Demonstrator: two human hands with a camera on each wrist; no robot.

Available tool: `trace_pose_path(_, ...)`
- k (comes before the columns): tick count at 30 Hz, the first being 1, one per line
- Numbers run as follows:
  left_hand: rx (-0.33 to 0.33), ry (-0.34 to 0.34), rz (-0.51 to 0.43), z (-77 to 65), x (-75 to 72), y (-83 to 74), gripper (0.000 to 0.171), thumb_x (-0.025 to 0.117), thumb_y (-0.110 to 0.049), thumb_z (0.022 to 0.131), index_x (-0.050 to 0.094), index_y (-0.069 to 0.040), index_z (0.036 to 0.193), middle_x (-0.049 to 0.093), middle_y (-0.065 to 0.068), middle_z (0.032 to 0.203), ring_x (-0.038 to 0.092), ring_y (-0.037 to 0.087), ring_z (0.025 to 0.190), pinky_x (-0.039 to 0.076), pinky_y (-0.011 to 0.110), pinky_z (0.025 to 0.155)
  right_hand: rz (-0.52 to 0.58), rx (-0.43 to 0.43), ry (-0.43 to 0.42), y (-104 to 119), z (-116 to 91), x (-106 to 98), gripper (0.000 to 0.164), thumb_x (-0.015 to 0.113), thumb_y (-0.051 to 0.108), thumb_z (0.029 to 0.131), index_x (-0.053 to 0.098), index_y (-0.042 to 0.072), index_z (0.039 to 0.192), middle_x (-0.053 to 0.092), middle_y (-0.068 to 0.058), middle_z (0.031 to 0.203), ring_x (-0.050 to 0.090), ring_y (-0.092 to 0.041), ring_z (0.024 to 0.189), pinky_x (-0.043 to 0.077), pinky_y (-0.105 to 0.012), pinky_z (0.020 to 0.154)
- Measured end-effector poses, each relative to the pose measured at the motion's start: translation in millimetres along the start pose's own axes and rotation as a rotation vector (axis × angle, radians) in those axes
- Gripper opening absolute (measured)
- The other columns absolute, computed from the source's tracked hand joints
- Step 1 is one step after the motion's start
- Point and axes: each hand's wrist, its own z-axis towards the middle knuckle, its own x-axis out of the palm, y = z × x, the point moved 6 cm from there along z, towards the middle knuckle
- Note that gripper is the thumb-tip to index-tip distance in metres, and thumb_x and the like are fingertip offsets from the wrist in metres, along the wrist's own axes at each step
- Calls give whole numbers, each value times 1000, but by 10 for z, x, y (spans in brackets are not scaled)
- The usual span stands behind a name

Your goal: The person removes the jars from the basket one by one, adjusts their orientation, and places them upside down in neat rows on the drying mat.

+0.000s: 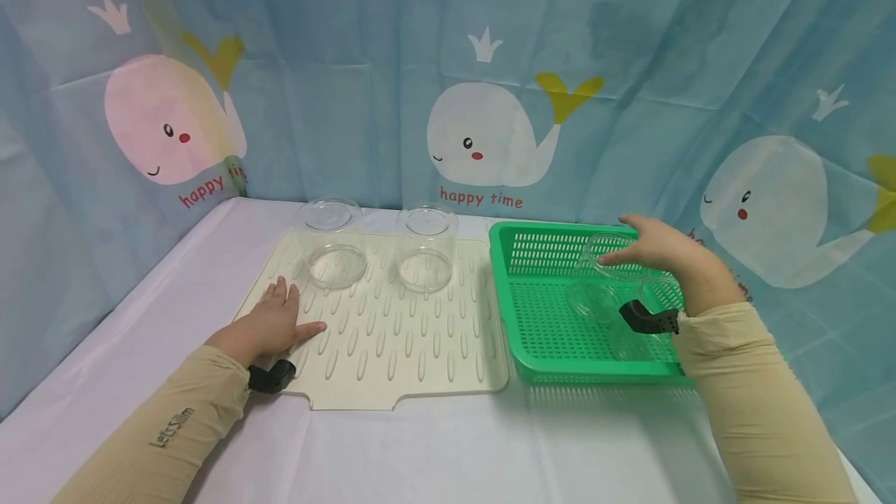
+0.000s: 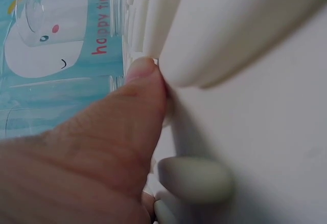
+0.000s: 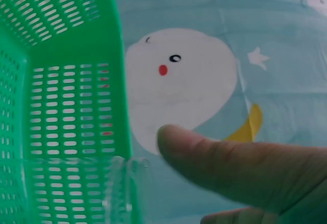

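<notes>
My left hand point(image 1: 269, 323) rests on the left edge of a cream drying mat point(image 1: 413, 368), fingers and thumb stretched out. Its thumb point(image 2: 127, 101) touches the raised ribs in the left wrist view. Two clear plastic jars stand on the mat's far half, a left jar point(image 1: 336, 255) and a right jar point(image 1: 425, 255). Over the green basket point(image 1: 514, 348), my right hand point(image 1: 658, 243) spreads its thumb and fingers about the top of a clear jar point(image 1: 591, 298). In the right wrist view the thumb point(image 3: 204, 162) is straight, apart from a clear jar point(image 3: 115, 188).
Another clear jar point(image 1: 633, 341) sits in the basket, partly behind the right wrist's black camera mount point(image 1: 647, 319). The basket stands close to the mat's right side on a white tablecloth point(image 1: 448, 449). A blue whale-print curtain point(image 1: 336, 123) hangs right behind them.
</notes>
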Motion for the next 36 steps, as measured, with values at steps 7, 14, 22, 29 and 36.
trace_pose_path(7,1,6,-5,11,14,22,107,45,-64,83,10,24,133,-6,44,138,-3,56,128,7,61,104,-22,-2,17,-16,30,91,103,69,47,76,11,-3,145,12,-33,144,15,-54,127,27,-66,93)
trace_pose_path(14,1,-2,4,0,-11,6,106,45,-63,84,10,24,133,-5,44,138,-2,56,128,7,61,104,6,-74,47,69,13,129,101,71,46,75,14,3,146,12,-27,147,13,-50,130,28,-65,94)
trace_pose_path(22,-1,4,-9,-20,-12,-9,106,46,-63,84,10,24,133,-5,44,138,-2,56,128,7,61,104,38,-157,88,122,26,220,102,74,34,76,6,8,148,8,-26,149,23,-50,128,35,-61,92)
trace_pose_path(29,-3,9,-4,-15,0,3,106,46,-62,84,10,25,133,-5,44,138,-2,56,128,7,60,105,3,-149,106,135,92,292,114,76,35,73,-6,9,147,4,-28,149,26,-50,127,35,-61,92)
trace_pose_path(36,-2,2,-11,-36,-17,-8,106,48,-62,83,11,25,132,-5,45,138,-2,56,128,8,61,104,0,-194,145,212,111,337,109,77,20,74,-3,12,148,4,-24,150,23,-48,129,40,-56,90)
